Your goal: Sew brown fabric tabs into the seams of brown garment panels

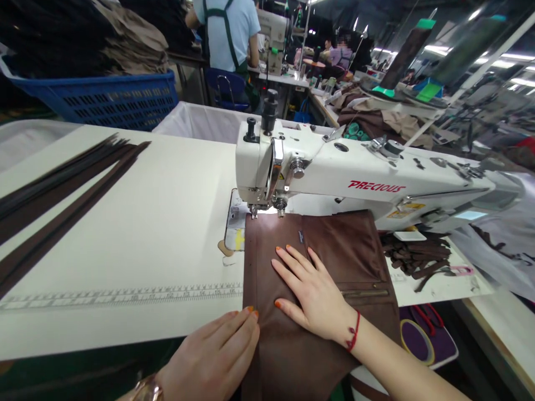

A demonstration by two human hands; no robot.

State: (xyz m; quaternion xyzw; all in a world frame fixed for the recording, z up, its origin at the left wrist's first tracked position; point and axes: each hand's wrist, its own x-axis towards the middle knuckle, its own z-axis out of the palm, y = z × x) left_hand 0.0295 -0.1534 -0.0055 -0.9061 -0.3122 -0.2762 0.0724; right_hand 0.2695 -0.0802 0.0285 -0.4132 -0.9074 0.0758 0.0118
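Observation:
A brown leather-like panel (288,345) with a zipper (363,292) and a small label (300,236) lies under the presser foot (254,211) of a white sewing machine (326,172). Its near end hangs over the table edge. My left hand (217,351) is closed on the panel's left edge, fingers pressed together and thumb hidden. Spread flat on top of the panel, my right hand (311,295) has its fingers apart and pointing toward the machine head.
Long dark strips (62,189) lie on the left of the white table (179,211), which carries a printed ruler (167,294). Short brown strips (418,253) are heaped at the right, beside pink-handled snips (460,270). Behind stand a blue basket (108,97) of cloth and a co-worker (229,39).

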